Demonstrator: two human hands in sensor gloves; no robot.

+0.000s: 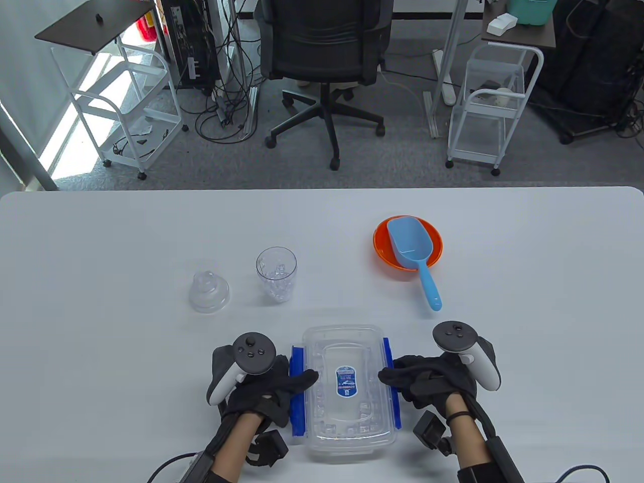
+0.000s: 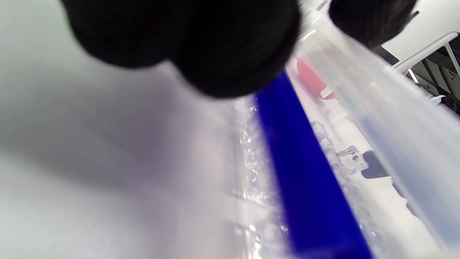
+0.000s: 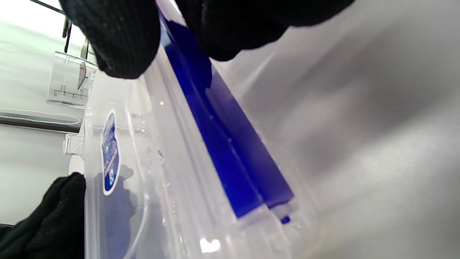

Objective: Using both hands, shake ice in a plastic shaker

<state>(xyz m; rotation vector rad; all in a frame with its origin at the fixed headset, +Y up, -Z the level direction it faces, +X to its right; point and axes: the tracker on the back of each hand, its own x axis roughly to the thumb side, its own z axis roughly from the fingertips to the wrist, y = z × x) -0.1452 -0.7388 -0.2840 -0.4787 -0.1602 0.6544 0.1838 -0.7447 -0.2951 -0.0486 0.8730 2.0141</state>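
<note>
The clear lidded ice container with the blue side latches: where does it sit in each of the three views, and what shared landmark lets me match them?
Table view: clear container at bottom centre, between left hand and right hand.
Left wrist view: fills the right half, running diagonally.
Right wrist view: fills the left and centre.
Shared landmark: the blue latches; the left one shows in the left wrist view, the right one in the right wrist view.

- An office or lab workspace, with grey carpet.
- A black swivel office chair [image 1: 322, 65] beyond the white table [image 1: 100, 302].
- White wire carts [image 1: 490, 105], tangled floor cables [image 1: 226, 100].
</note>
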